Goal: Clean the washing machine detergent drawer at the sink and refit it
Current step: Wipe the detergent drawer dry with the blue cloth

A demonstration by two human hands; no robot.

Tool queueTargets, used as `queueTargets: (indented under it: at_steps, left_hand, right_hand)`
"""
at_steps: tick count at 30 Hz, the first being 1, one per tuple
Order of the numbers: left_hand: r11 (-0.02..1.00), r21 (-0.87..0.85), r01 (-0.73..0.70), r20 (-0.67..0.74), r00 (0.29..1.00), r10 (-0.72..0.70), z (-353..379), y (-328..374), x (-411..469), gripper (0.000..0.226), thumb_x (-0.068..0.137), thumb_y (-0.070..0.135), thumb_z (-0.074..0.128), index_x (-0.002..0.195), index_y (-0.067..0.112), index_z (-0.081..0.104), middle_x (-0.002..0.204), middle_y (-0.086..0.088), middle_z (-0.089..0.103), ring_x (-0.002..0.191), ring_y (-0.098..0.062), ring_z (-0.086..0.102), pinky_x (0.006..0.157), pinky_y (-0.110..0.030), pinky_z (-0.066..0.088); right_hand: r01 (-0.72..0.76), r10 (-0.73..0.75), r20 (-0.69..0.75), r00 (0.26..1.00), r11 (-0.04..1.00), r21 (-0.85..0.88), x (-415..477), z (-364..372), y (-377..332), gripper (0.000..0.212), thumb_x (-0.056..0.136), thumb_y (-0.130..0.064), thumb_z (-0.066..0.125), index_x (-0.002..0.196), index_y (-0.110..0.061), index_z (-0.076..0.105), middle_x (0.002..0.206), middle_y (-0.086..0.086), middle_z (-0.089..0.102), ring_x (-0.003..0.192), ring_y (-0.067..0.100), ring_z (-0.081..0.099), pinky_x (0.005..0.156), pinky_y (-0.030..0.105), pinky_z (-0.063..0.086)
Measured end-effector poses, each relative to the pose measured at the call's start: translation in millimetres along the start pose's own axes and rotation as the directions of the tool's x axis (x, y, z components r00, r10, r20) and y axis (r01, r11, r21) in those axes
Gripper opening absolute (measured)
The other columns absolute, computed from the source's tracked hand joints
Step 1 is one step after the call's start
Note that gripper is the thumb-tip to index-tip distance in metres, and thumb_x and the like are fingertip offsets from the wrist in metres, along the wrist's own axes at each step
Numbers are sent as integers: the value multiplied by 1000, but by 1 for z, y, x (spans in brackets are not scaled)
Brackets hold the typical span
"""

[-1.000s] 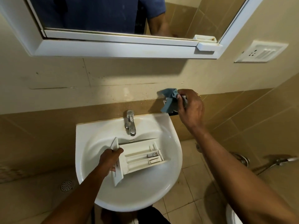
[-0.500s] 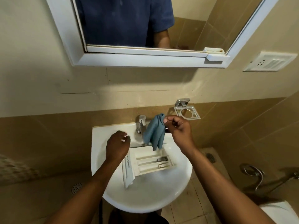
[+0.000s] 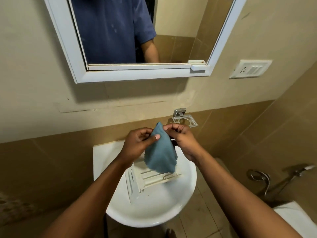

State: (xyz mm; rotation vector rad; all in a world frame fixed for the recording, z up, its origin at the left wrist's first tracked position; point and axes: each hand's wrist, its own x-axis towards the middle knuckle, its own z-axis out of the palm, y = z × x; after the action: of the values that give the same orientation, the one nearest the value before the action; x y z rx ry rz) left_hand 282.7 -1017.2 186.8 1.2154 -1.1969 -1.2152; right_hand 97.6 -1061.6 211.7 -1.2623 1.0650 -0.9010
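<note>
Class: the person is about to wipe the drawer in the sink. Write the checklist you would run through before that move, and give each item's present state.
1. The blue fabric cloth is gripped: ok, the left hand and right hand pinch its top.
2. The white plastic detergent drawer lies inside the white ceramic sink: ok.
3. A hand steadies the drawer: not ok, neither hand touches it.
4. The cloth is damp: cannot tell.
5. The tap is off: cannot tell, it is hidden behind the hands.

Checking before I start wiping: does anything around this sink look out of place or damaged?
The detergent drawer lies crooked in the sink, unheld; the left hand and right hand pinch the blue cloth above it. Nothing looks spilled or broken.
</note>
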Motion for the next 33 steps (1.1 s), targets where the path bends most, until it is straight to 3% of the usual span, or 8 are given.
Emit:
queueTargets:
  at_steps: [3, 8, 13, 17, 19, 21, 28, 33]
  left_hand:
    - [998, 30, -61, -178, 982, 65, 4, 16, 1, 24, 80, 21, 88, 102, 19, 78, 97, 2, 79, 91, -16, 73, 85, -38, 60]
    - [991, 129, 39, -188, 982, -15, 16, 34, -12, 50, 67, 16, 96, 108, 19, 68, 94, 0, 74, 84, -16, 73, 69, -35, 62]
    - [938, 332, 101, -193, 980, -38, 30, 39, -29, 27, 82, 2, 82, 101, 19, 72, 80, -4, 67, 76, -17, 62, 69, -31, 53]
    - [856, 515, 52, -146, 989, 28, 33, 48, -43, 8, 87, 9, 78, 90, 16, 79, 81, 3, 76, 72, -10, 66, 68, -31, 55]
    - [795, 607, 6, -27, 1000, 13, 42, 56, -52, 7, 89, 10, 77, 89, 15, 81, 78, 7, 75, 69, -8, 67, 66, -35, 56]
    - [762, 648, -17, 44, 999, -15, 51, 58, -58, 6, 90, 10, 76, 91, 13, 80, 82, 0, 76, 76, -23, 71, 73, -44, 59]
    - [784, 620, -20, 125, 989, -74, 22, 81, -69, 8, 94, 12, 72, 97, 14, 80, 93, -6, 76, 90, -25, 73, 78, -41, 64]
    - [817, 576, 25, -28, 1000, -11, -14, 89, -81, 9, 95, 12, 72, 99, 9, 79, 95, -10, 78, 89, -25, 73, 76, -36, 61]
  right_hand:
    - [69, -64, -74, 995, 995, 67, -3, -6, -14, 8, 97, -4, 65, 99, 0, 72, 90, 9, 74, 79, 15, 69, 69, 26, 56]
    - [115, -110, -60, 992, 991, 75, -15, -19, -28, 10, 99, -10, 65, 93, -6, 71, 83, 6, 74, 73, 18, 70, 60, 31, 58]
    - [83, -83, -4, 997, 991, 105, -39, -46, -18, 13, 103, -6, 57, 95, -5, 67, 83, 7, 73, 73, 20, 70, 55, 32, 59]
    - [-73, 101, 83, 991, 953, -296, -52, -75, 15, 21, 94, -16, 62, 115, -14, 60, 97, 7, 72, 80, 21, 71, 72, 48, 62]
    - [64, 93, 244, 965, 822, -567, -59, -81, 25, 59, 79, -24, 69, 135, -31, 53, 124, 1, 67, 106, 13, 67, 90, 44, 60]
    - [238, 26, 434, 901, 806, -543, -68, -72, 22, 70, 80, -19, 72, 143, -39, 47, 145, -9, 53, 127, 5, 50, 96, 25, 48]
    - [396, 3, 617, 787, 764, -509, -56, -44, 15, 30, 82, -30, 81, 110, -26, 72, 104, -7, 73, 101, 14, 67, 91, 39, 55]
    - [370, 150, 679, 719, 744, -556, -50, -51, 16, 13, 85, -33, 84, 91, -23, 79, 88, -6, 76, 84, 18, 72, 76, 38, 58]
